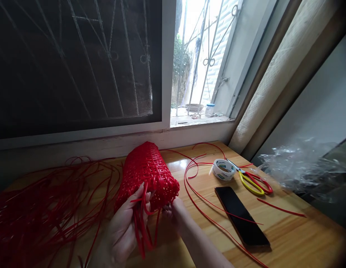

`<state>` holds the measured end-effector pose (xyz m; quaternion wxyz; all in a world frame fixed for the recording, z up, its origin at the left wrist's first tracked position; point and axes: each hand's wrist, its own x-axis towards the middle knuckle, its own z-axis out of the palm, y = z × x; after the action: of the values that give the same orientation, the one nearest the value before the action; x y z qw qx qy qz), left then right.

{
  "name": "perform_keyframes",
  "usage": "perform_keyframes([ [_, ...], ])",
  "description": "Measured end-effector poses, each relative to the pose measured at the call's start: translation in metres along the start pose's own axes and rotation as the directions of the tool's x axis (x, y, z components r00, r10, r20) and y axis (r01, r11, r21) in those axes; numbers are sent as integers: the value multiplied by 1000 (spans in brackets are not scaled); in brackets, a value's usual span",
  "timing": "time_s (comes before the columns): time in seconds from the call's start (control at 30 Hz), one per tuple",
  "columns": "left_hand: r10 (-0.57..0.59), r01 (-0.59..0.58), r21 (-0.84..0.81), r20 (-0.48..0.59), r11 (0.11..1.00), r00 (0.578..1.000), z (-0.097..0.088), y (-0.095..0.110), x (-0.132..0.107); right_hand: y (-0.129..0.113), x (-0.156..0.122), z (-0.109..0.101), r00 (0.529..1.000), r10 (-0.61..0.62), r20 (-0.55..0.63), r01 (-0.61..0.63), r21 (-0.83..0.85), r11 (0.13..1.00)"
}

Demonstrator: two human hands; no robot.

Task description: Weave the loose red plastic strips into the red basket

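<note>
A red woven basket (149,173) of plastic strips lies on its side on the wooden table (290,238) under the window. My left hand (123,223) grips its near edge from the left, thumb up against the weave, with loose red strip ends (142,227) hanging between my hands. My right hand (175,212) is closed at the basket's lower right corner, fingers pinched on the weave or a strip end; exactly what it pinches is hidden.
A big tangle of loose red strips (41,204) covers the table's left side. To the right lie a tape roll (223,169), scissors with yellow and red handles (252,180), a black phone (241,216) and crumpled clear plastic (301,167). More strips (201,197) curl across the phone.
</note>
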<state>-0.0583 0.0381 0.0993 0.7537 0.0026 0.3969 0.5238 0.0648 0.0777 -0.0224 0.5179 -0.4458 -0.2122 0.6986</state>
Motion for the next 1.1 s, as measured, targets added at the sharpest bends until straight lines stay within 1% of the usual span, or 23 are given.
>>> perform_keyframes([
  [0.07, -103, 103, -55, -11, 993, 995, -3, 3, -2, 5, -14, -5, 1000, -9, 19, 10, -49, 999],
  [0.13, -175, 175, -113, 5, 978, 985, -5, 5, -3, 10, -31, -14, 998, 2, 61, 6, -139, 990],
  [0.2, -206, 210, -155, 39, 965, 978, -8, 5, 0, 16, -46, -23, 986, 79, 146, -30, -310, 950],
  [0.23, -213, 220, -180, 58, 959, 975, -10, 5, 2, 18, -53, -28, 977, 120, 175, -49, -361, 931],
  [0.3, -222, 240, -219, 106, 946, 969, -12, 3, 6, 22, -64, -35, 960, 185, 211, -84, -412, 907],
  [0.37, -215, 243, -218, 142, 945, 966, -12, 1, 9, 22, -71, -40, 948, 213, 236, -99, -417, 903],
  [0.43, -166, 182, -149, 117, 972, 979, -11, -2, 11, 22, -76, -44, 939, 212, 272, -87, -408, 909],
  [0.5, -19, 19, -8, 7, 1000, 1000, -11, -7, 14, 21, -81, -47, 924, 199, 325, -71, -367, 927],
  [0.53, 89, -85, 85, -47, 993, 995, -11, -11, 16, 20, -83, -49, 920, 186, 344, -68, -327, 942],
  [0.57, 204, -188, 180, -77, 966, 976, -13, -15, 19, 19, -86, -51, 918, 178, 355, -77, -280, 957],
  [0.6, 291, -262, 263, -78, 929, 954, -15, -20, 23, 18, -88, -54, 921, 172, 350, -93, -231, 968],
  [0.63, 341, -316, 326, -22, 891, 940, -18, -25, 28, 17, -89, -57, 933, 159, 321, -102, -187, 977],
  [0.7, 345, -334, 391, 44, 858, 938, -26, -34, 39, 12, -87, -62, 979, 81, 188, -54, -143, 988],
  [0.73, 339, -337, 404, 69, 851, 938, -29, -38, 44, 8, -84, -65, 995, -2, 97, 17, -157, 987],
  [0.77, 337, -347, 415, 99, 841, 936, -32, -41, 48, 4, -81, -66, 993, -118, 5, 117, -206, 972],
  [0.8, 354, -369, 433, 118, 822, 928, -35, -43, 51, -1, -78, -67, 968, -244, -54, 219, -285, 933],
  [0.83, 380, -395, 459, 130, 796, 916, -36, -44, 53, -6, -74, -66, 934, -351, -59, 303, -385, 872],
  [0.87, 410, -421, 489, 135, 764, 902, -37, -44, 54, -11, -72, -63, 903, -429, -13, 370, -486, 792],
  [0.9, 439, -440, 518, 134, 733, 889, -37, -43, 54, -16, -70, -59, 875, -480, 66, 426, -575, 698],
  [0.97, 457, -453, 549, 140, 703, 879, -37, -41, 53, -24, -68, -45, 815, -519, 258, 528, -698, 483],
  [1.03, 437, -447, 537, 155, 715, 886, -38, -41, 52, -30, -66, -28, 742, -525, 416, 607, -750, 264],
  [1.07, 425, -438, 532, 155, 725, 892, -38, -41, 51, -33, -64, -19, 716, -514, 473, 626, -761, 171],
  [1.1, 417, -426, 533, 146, 731, 897, -39, -42, 51, -34, -62, -11, 696, -513, 503, 631, -769, 102],
])
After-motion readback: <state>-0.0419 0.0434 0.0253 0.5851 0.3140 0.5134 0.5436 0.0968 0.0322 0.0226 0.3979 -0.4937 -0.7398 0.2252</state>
